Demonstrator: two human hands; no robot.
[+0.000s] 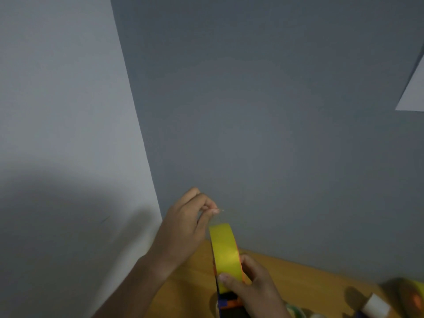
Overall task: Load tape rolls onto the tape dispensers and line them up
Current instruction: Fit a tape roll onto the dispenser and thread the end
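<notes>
A yellow tape roll stands on edge in an orange and blue tape dispenser at the bottom middle of the head view. My right hand grips the roll and dispenser from the right, thumb across the yellow face. My left hand is raised just above and left of the roll, its thumb and fingers pinching the clear loose end of the tape. The dispenser's lower part is cut off by the frame's bottom edge.
A wooden table lies under the hands, against a grey wall with a paler wall section on the left. At the bottom right sit a blurred tape roll, a white roll and another roll.
</notes>
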